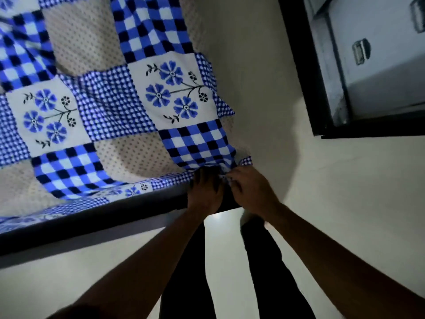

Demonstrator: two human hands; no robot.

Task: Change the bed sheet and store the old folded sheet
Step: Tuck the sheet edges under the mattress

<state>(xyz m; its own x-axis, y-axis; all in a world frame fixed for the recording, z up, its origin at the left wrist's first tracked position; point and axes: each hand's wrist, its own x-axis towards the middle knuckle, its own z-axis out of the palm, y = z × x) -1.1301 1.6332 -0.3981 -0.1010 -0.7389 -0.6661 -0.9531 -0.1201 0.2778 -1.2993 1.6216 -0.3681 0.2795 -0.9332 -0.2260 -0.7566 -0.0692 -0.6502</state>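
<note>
A blue-and-white patchwork bed sheet [110,104], with checks, dots and blue flowers, covers the bed across the upper left. Its near right corner is bunched at the bed's corner. My left hand [204,189] lies over the sheet's edge at that corner, fingers bent down onto the dark bed frame [92,217]. My right hand [248,187] is just beside it and pinches the gathered corner of the sheet. Part of the sheet's corner is hidden under both hands.
A pale tiled floor [345,203] runs along the bed's right side and foot. A dark-framed grey metal cupboard [368,72] with recessed handles stands at the upper right. My legs in dark trousers [264,272] stand against the bed's foot.
</note>
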